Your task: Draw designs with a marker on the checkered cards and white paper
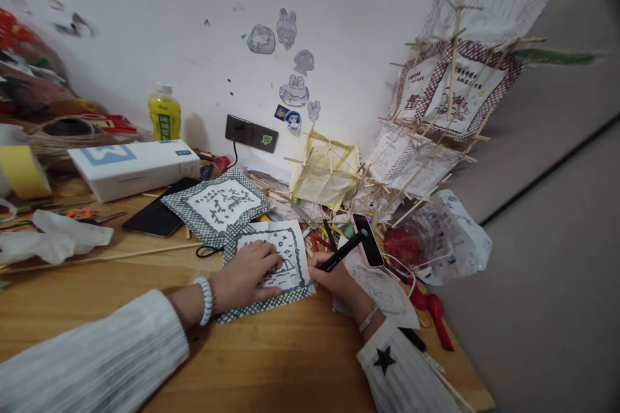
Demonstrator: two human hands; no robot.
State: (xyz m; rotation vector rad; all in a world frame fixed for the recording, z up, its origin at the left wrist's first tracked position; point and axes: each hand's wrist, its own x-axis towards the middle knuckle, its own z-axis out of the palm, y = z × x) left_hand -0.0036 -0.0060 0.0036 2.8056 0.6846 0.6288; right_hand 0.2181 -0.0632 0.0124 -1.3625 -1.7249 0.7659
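My left hand lies flat, fingers spread, on a sheet of paper with dark drawings and a partly cross-hatched border. In my right hand is a black marker pen, its upper end pointing up and right. That hand rests at the sheet's right edge; the pen's tip is hidden by my fingers. Behind the left hand, a second drawn sheet with a full cross-hatched border lies partly against the first. Under my right wrist is another sheet with faint line drawings.
A phone, scissors and several pens crowd the area behind my right hand. Paper-and-stick lanterns stand by the wall. At left are a white box, a yellow bottle and a black tablet-like slab. Red balloons lie right.
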